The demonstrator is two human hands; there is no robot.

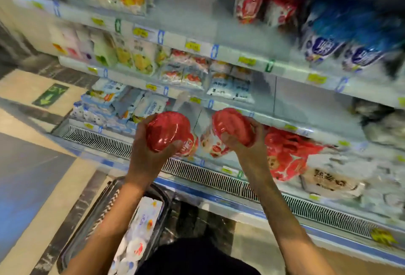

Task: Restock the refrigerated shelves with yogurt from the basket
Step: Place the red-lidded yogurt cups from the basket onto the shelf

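Observation:
My left hand (145, 147) grips a red-topped yogurt pack (167, 131) in front of the lower refrigerated shelf. My right hand (245, 141) grips a second red-topped yogurt pack (230, 126) just to its right, at the same height. Both packs are tilted, their red lids toward me. More red yogurt packs (287, 154) lie on the bottom shelf to the right of my right hand. The dark basket (92, 215) stands on the floor below my left arm and holds several white yogurt packs (140, 231).
Shelf edges with yellow price tags (192, 46) run across the cooler. White and blue packs (122, 108) fill the lower left shelf, blue-topped ones (341, 40) the upper right. A vent grille (219, 178) lines the cooler's front edge. The image is motion-blurred.

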